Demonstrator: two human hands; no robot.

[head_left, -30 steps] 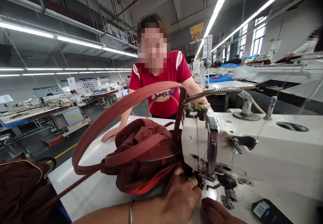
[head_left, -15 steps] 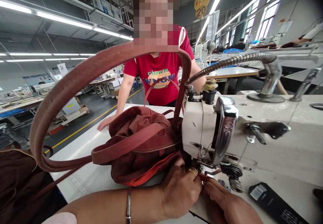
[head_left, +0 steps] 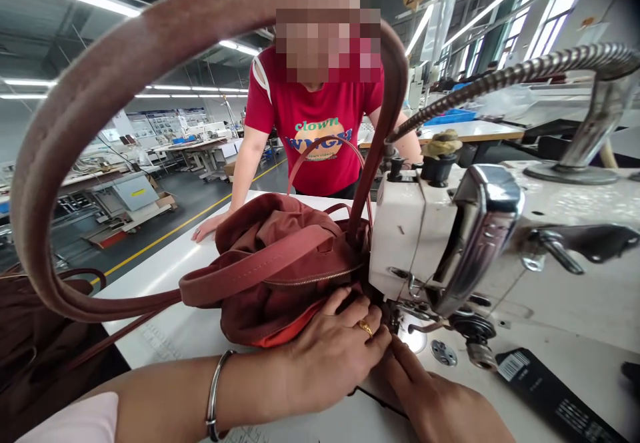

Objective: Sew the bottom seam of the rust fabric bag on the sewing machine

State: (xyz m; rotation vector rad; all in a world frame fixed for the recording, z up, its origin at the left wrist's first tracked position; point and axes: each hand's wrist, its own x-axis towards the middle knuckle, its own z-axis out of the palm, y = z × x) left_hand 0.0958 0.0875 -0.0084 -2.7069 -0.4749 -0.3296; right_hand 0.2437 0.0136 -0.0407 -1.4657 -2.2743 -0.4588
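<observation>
A reddish-brown handbag (head_left: 305, 273) with a zip and long looped handles lies on the white table, its right side against the head of a sewing machine (head_left: 397, 233). One large handle (head_left: 43, 156) arches up close to the camera. My left hand (head_left: 333, 350), with a gold ring, grips the bag's near edge beside the needle area, fingers bent. My right hand (head_left: 440, 396) meets it from the right, fingers together on the bag's edge near the presser foot. My hands largely hide the material between them and the stitching spot.
A co-worker in a red T-shirt (head_left: 320, 143) stands across the white table (head_left: 165, 326), one hand (head_left: 207, 226) resting on it. A dark brown bag (head_left: 45, 343) sits at the left. A black tag (head_left: 555, 390) lies on the machine bed. A flexible metal tube (head_left: 500, 76) arches above the machine.
My left hand has shifted slightly left, and its fingers are more spread over the bag's edge. My right hand remains near the needle. The view has moved closer to the machine.
</observation>
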